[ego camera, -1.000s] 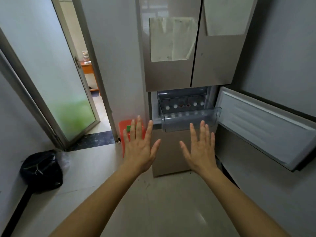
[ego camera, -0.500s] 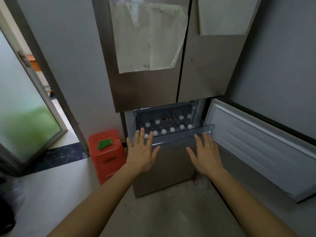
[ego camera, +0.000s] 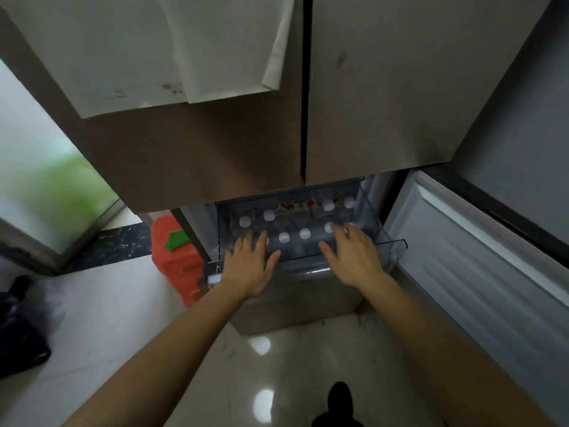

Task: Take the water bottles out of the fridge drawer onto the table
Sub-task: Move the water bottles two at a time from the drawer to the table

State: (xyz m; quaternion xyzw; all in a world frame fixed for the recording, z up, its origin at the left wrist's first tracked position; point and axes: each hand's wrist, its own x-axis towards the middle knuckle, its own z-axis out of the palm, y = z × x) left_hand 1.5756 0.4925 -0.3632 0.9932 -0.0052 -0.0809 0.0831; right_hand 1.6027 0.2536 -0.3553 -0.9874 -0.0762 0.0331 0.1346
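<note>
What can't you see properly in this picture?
1. Water bottles: head view shows only white caps; the left hand and right hand cover some, so no sure count.
2. Papers on the fridge door: writing blurred, tops cut off by the upper edge.
3. Table: nowhere in the head view.

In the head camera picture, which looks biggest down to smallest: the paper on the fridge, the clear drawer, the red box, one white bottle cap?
1. paper, though it is nearest the camera, so it may only look largest
2. clear drawer
3. red box
4. white bottle cap
</note>
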